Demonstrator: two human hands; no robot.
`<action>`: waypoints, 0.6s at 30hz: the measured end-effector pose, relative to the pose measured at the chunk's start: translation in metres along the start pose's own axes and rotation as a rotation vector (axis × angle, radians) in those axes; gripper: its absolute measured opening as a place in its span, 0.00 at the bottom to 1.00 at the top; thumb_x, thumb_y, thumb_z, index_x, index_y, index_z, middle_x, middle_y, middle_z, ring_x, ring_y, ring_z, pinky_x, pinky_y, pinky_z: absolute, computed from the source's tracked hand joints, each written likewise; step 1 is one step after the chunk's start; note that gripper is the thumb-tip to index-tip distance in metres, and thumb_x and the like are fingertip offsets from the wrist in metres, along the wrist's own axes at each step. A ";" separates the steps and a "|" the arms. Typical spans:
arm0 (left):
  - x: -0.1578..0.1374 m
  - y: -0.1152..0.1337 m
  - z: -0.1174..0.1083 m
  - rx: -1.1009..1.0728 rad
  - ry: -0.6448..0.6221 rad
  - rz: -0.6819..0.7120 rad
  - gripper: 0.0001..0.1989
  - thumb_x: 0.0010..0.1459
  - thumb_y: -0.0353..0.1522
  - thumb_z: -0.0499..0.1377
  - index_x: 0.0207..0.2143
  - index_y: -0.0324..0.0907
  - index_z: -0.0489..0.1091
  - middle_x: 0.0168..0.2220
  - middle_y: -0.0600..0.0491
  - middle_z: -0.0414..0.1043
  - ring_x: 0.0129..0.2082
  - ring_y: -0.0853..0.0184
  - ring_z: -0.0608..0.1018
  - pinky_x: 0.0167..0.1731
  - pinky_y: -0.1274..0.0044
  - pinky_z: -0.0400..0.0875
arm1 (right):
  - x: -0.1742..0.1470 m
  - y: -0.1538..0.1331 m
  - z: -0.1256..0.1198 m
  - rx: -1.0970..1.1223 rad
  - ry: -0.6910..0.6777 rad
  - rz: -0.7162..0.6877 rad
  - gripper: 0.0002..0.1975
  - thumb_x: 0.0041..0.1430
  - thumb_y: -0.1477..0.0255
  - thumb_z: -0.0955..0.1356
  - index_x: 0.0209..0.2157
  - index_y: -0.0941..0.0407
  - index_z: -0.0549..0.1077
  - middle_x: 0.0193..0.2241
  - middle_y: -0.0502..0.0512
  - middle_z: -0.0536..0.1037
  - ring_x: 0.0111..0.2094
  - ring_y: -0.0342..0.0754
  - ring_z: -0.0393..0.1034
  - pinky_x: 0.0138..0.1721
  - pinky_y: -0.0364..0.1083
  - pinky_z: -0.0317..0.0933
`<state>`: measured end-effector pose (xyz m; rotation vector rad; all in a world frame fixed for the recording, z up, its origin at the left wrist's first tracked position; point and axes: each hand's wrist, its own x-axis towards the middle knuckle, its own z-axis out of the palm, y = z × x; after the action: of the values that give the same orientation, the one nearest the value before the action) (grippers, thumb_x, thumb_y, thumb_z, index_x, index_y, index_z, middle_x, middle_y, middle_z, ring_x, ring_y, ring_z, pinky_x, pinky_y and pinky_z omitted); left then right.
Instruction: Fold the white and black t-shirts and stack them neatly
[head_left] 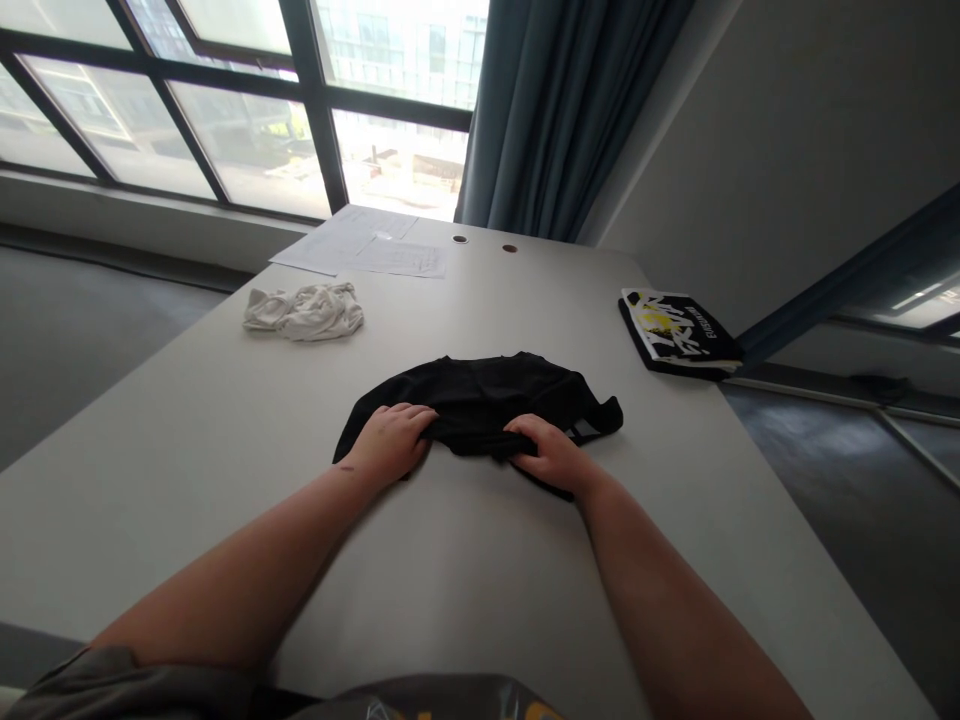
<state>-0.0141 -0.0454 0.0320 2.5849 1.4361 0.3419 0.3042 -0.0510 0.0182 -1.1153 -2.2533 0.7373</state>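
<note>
A black garment [487,385] lies loosely bunched in a curved strip across the white table [465,560]. Its exact kind cannot be told from the folds. At its near left edge, my left hand [390,438] is closed on the fabric, fingers bent over the top and thumb hidden. My right hand [551,452] pinches the near edge further right, with a flap of cloth hanging below the palm. Beyond that hand, a narrow loop of the garment sticks out to the right.
Crumpled white cloth [307,311] lies at the left, with paper sheets [367,245] behind it. A black-and-white book or box [679,333] rests at the right edge. Two round holes [460,240] pierce the far tabletop. Behind stand windows and a blue curtain [547,120].
</note>
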 end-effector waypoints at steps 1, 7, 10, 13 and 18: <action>0.000 0.002 -0.003 0.019 -0.013 0.006 0.18 0.62 0.31 0.57 0.54 0.45 0.75 0.56 0.48 0.79 0.56 0.54 0.79 0.52 0.64 0.71 | -0.001 0.002 -0.001 -0.005 0.003 0.012 0.06 0.61 0.70 0.70 0.41 0.53 0.75 0.43 0.56 0.79 0.45 0.52 0.73 0.49 0.50 0.66; -0.006 0.020 -0.008 0.043 -0.064 0.004 0.15 0.69 0.38 0.53 0.50 0.45 0.76 0.45 0.48 0.83 0.41 0.57 0.84 0.40 0.69 0.74 | -0.003 0.022 -0.005 -0.465 0.255 0.213 0.13 0.60 0.65 0.72 0.45 0.54 0.77 0.44 0.59 0.79 0.50 0.60 0.71 0.54 0.57 0.61; -0.006 0.020 -0.005 -0.045 -0.086 0.086 0.16 0.71 0.41 0.52 0.49 0.46 0.77 0.46 0.49 0.82 0.43 0.59 0.84 0.40 0.72 0.74 | -0.004 0.028 -0.002 -0.620 0.305 0.305 0.16 0.60 0.63 0.71 0.48 0.53 0.78 0.48 0.60 0.78 0.53 0.63 0.67 0.55 0.58 0.59; -0.005 0.010 -0.002 -0.198 -0.138 0.158 0.16 0.70 0.42 0.53 0.48 0.47 0.78 0.44 0.52 0.83 0.43 0.62 0.84 0.42 0.74 0.75 | -0.004 0.034 0.000 -0.630 0.321 0.321 0.14 0.59 0.63 0.71 0.45 0.53 0.78 0.47 0.61 0.78 0.53 0.63 0.67 0.55 0.59 0.60; 0.002 -0.017 0.008 -0.340 -0.032 0.166 0.18 0.66 0.28 0.51 0.50 0.49 0.77 0.46 0.55 0.83 0.46 0.65 0.82 0.51 0.73 0.76 | -0.006 0.049 -0.008 -0.298 0.388 0.264 0.11 0.58 0.62 0.70 0.38 0.54 0.76 0.43 0.60 0.79 0.49 0.60 0.71 0.55 0.58 0.63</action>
<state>-0.0248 -0.0353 0.0205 2.4199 1.0477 0.5144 0.3391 -0.0286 -0.0096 -1.5675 -1.9429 0.2485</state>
